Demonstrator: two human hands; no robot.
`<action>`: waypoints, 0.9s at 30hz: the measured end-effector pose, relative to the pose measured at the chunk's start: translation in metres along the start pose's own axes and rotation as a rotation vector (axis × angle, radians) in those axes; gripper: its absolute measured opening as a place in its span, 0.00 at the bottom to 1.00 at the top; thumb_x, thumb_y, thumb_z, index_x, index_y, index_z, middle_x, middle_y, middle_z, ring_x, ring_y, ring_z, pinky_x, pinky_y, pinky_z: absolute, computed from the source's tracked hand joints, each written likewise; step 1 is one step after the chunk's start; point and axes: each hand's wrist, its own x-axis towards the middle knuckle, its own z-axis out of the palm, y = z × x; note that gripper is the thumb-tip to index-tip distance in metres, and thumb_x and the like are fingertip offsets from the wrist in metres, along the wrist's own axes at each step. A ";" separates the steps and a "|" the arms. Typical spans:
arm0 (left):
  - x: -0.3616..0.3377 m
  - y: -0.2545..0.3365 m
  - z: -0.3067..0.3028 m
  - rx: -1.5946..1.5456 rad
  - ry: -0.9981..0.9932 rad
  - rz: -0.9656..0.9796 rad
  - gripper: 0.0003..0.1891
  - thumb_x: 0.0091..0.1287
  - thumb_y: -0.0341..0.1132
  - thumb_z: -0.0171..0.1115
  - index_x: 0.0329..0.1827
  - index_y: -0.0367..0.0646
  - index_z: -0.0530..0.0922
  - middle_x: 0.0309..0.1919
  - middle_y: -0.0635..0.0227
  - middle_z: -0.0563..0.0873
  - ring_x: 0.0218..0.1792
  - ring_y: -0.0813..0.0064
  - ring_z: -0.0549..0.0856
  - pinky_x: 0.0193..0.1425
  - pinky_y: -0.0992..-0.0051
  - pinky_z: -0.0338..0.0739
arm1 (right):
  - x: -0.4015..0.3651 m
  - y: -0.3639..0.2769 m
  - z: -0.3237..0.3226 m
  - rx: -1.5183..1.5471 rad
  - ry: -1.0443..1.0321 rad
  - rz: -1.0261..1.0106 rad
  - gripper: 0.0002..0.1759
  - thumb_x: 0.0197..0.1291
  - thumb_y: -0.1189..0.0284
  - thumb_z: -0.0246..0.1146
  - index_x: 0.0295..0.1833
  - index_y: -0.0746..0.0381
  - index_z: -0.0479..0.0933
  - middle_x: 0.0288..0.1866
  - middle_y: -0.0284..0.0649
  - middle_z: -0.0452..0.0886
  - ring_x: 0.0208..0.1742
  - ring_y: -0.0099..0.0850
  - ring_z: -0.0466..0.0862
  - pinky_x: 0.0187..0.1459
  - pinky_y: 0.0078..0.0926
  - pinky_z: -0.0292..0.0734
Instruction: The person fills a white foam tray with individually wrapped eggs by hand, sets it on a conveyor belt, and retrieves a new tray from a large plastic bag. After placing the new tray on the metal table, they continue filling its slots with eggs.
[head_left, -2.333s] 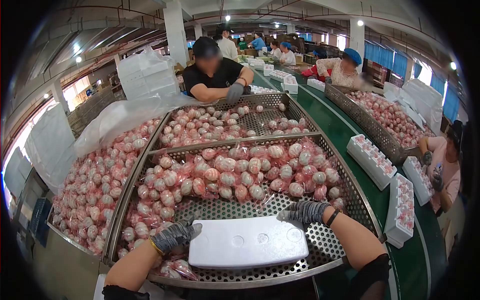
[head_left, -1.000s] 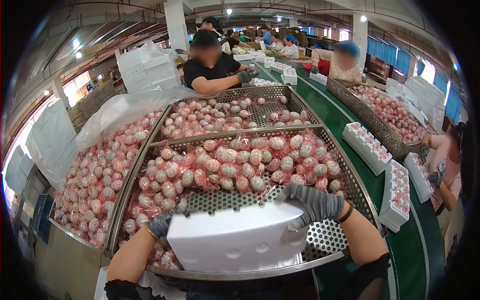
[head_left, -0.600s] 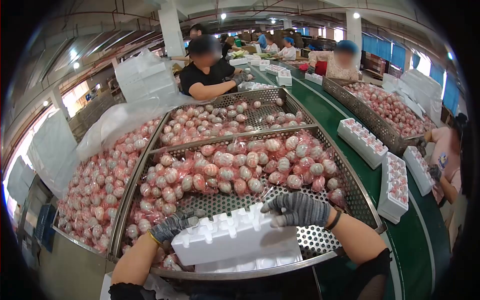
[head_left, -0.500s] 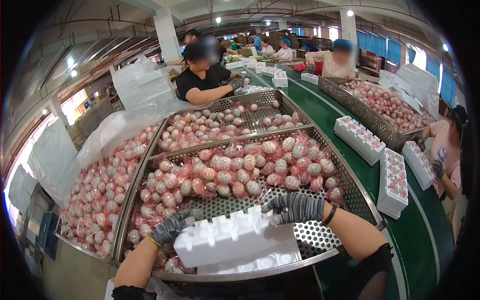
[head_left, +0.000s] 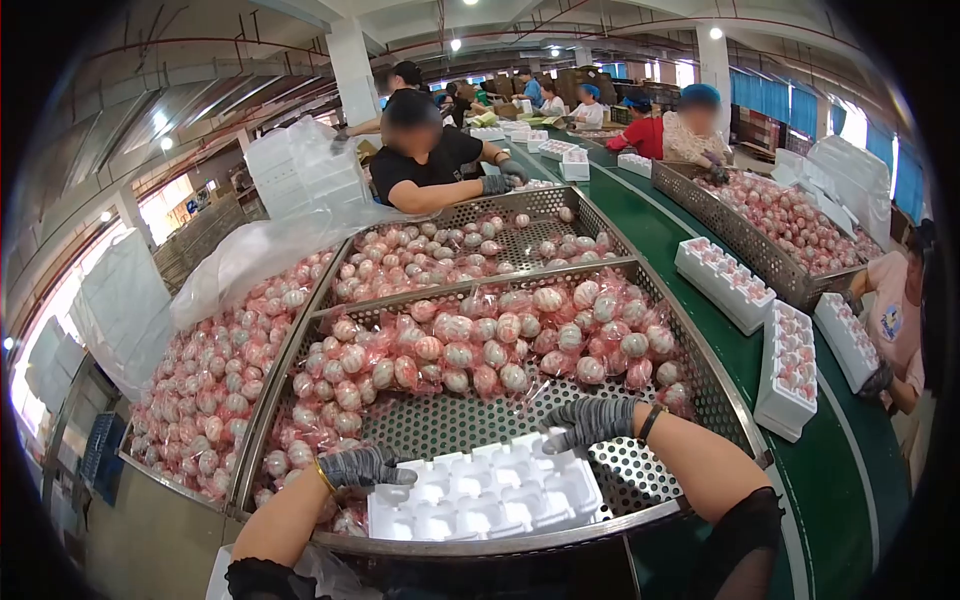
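A white foam tray [head_left: 484,497] with rows of hollow cups lies at the front of the perforated metal bin, its cups facing up with nothing in them. My left hand [head_left: 365,468], in a grey striped glove, grips the tray's left end, thumb on the rim. At the back right corner, my right hand [head_left: 592,423], gloved alike, holds the rim with curled fingers. Just beyond the tray are heaped round, pale striped balls [head_left: 455,355] in clear and red plastic wrap. Part of the bin's perforated floor [head_left: 425,425] shows between.
A metal divider [head_left: 480,281] crosses the bin. More wrapped balls [head_left: 215,390] fill the left side. On the right, a green conveyor [head_left: 690,330] carries filled foam trays [head_left: 790,370]. Co-workers stand across the bin and along the conveyor; one gloved hand [head_left: 878,378] touches a filled tray.
The foam tray has tipped from showing its side to lying with its cups up. Both my hands have shifted with it. Across the conveyor, a co-worker now reaches into another bin.
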 end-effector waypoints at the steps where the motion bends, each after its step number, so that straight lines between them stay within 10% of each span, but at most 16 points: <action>1: -0.008 0.064 -0.020 0.031 -0.108 -0.247 0.29 0.65 0.53 0.56 0.63 0.43 0.69 0.55 0.55 0.79 0.55 0.62 0.77 0.61 0.67 0.68 | -0.003 -0.002 -0.003 0.063 -0.125 0.086 0.47 0.50 0.37 0.59 0.65 0.64 0.66 0.58 0.55 0.74 0.60 0.42 0.74 0.58 0.35 0.69; 5: -0.009 0.073 -0.009 -0.617 0.388 0.087 0.22 0.64 0.36 0.62 0.59 0.37 0.72 0.45 0.65 0.82 0.48 0.75 0.79 0.53 0.75 0.72 | 0.019 0.024 0.021 -0.199 -0.018 0.029 0.46 0.52 0.36 0.56 0.61 0.65 0.69 0.57 0.53 0.75 0.60 0.42 0.74 0.60 0.36 0.66; 10: -0.064 0.227 -0.051 -0.845 0.189 0.831 0.25 0.60 0.38 0.65 0.57 0.36 0.71 0.38 0.61 0.80 0.38 0.74 0.80 0.43 0.72 0.75 | 0.030 0.030 0.021 -0.189 -0.064 -0.052 0.48 0.50 0.33 0.54 0.58 0.67 0.71 0.49 0.52 0.79 0.51 0.43 0.78 0.53 0.35 0.71; 14: -0.088 0.282 -0.067 -0.440 -0.213 1.215 0.32 0.58 0.45 0.64 0.62 0.41 0.64 0.44 0.58 0.78 0.41 0.70 0.80 0.46 0.67 0.75 | 0.026 0.031 0.024 -0.124 -0.002 -0.051 0.46 0.50 0.37 0.60 0.61 0.67 0.69 0.51 0.50 0.79 0.51 0.38 0.78 0.53 0.32 0.71; 23: -0.124 0.295 -0.095 -0.119 -0.410 1.222 0.48 0.55 0.62 0.61 0.74 0.51 0.50 0.59 0.52 0.74 0.48 0.61 0.82 0.54 0.56 0.74 | 0.020 0.023 0.025 -0.218 -0.010 -0.024 0.51 0.49 0.33 0.54 0.63 0.67 0.67 0.56 0.53 0.75 0.57 0.44 0.75 0.58 0.37 0.68; 27: -0.125 0.301 -0.094 -0.143 -0.368 1.191 0.36 0.57 0.53 0.61 0.66 0.49 0.59 0.54 0.56 0.77 0.47 0.65 0.82 0.52 0.62 0.75 | 0.021 0.024 0.027 -0.218 -0.026 0.013 0.51 0.48 0.32 0.53 0.62 0.67 0.67 0.55 0.54 0.76 0.56 0.44 0.76 0.57 0.37 0.69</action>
